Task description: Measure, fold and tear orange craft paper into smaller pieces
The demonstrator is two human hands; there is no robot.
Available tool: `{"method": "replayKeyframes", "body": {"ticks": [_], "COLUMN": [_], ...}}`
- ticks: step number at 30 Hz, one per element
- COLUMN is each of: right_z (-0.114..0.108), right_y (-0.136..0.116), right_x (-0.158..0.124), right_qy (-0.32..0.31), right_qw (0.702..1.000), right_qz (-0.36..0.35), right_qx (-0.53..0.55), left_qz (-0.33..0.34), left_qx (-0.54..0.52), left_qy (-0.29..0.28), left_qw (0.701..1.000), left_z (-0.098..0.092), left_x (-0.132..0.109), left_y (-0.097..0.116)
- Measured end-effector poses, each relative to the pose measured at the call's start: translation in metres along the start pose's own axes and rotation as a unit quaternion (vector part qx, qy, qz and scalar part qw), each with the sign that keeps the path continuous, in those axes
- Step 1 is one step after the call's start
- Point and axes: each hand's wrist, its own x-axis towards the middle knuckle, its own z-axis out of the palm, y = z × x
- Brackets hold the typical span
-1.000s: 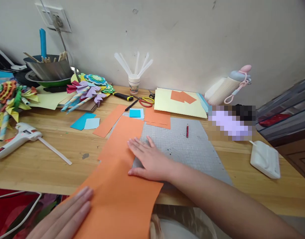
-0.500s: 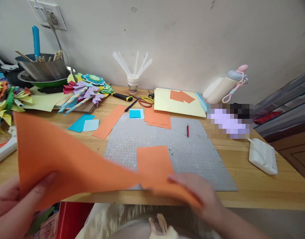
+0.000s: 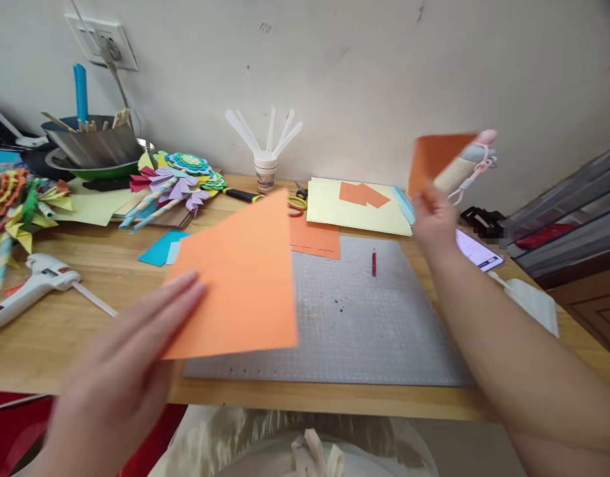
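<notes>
My left hand point(image 3: 123, 361), blurred, is closed on the left edge of a sheet of orange paper point(image 3: 240, 285). This sheet is lifted over the left part of the grey cutting mat point(image 3: 355, 331) and hides what lies behind it. Off to the right, my right hand point(image 3: 434, 218) grips a smaller piece of orange paper point(image 3: 427, 159), held up in front of the pale bottle point(image 3: 457, 172). A red and black pencil stub point(image 3: 374, 263) rests on the mat. Orange sheets point(image 3: 317, 240) lie at its far edge.
Cream paper point(image 3: 329, 212) with orange scraps point(image 3: 362, 193) lies at the back. Behind the left sheet are scissors point(image 3: 299, 202), a cutter point(image 3: 240, 194) and a paper cup point(image 3: 266, 169) of sticks. A glue gun point(image 3: 41, 285) and paper flowers point(image 3: 180, 172) are leftward; a phone point(image 3: 479, 250) is rightward.
My hands have moved apart, each with orange paper. The right one swung up and away to the right; the left sheet shifted rightward. The orange square no longer shows on the mat.
</notes>
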Motion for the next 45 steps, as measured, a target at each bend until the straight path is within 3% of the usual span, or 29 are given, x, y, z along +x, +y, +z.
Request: {"method": "replayKeyframes", "body": {"ticks": [3,6,8,13,17,22,28,31,33,37,39,42,45], "right_z": [0.026,0.034,0.030,0.022,0.028,0.021,0.000,0.001,0.006,0.020,0.025,0.029,0.029], "right_y": [0.025,0.033,0.030,0.014,0.010,-0.006,-0.058,-0.082,-0.094,-0.109,-0.113,-0.112,-0.105], "right_x": [-0.005,-0.016,-0.025,-0.057,-0.073,-0.082,-0.125,-0.157,-0.177,-0.206,-0.213,-0.217,-0.216], "right_qy": [-0.142,-0.224,-0.226,-0.146,-0.154,-0.167,-0.154,-0.117,-0.115,-0.131,-0.160,-0.156,-0.152], "right_qw": [0.988,0.965,0.955,0.931,0.916,0.929,0.931,0.888,0.865,0.914,0.921,0.933,0.961], "right_qz": [0.015,0.041,0.056,0.142,0.206,0.265,0.329,0.394,0.411,0.363,0.347,0.317,0.227], "right_qx": [-0.066,-0.134,-0.183,-0.304,-0.309,-0.197,0.031,0.206,0.265,0.129,0.072,0.071,0.034], "left_qz": [0.113,0.160,0.170,0.172,0.150,0.099,0.102,0.103,0.096,0.080,0.081,0.087,0.086], "left_qx": [0.045,0.074,0.081,0.079,0.061,0.010,-0.084,-0.104,-0.113,-0.142,-0.151,-0.155,-0.160], "left_qy": [-0.049,-0.075,-0.084,-0.096,-0.092,-0.055,-0.024,-0.009,-0.004,-0.001,0.006,0.014,0.014], "left_qw": [0.991,0.982,0.978,0.977,0.982,0.994,0.991,0.989,0.989,0.987,0.985,0.984,0.983], "left_z": [0.031,0.060,0.070,0.072,0.070,0.067,0.064,0.066,0.067,0.070,0.072,0.075,0.075], "left_x": [-0.003,-0.015,-0.022,-0.031,-0.034,-0.037,-0.037,-0.039,-0.042,-0.045,-0.047,-0.050,-0.052], "left_y": [0.015,0.020,0.021,0.023,0.023,0.024,0.028,0.030,0.031,0.035,0.037,0.038,0.038]}}
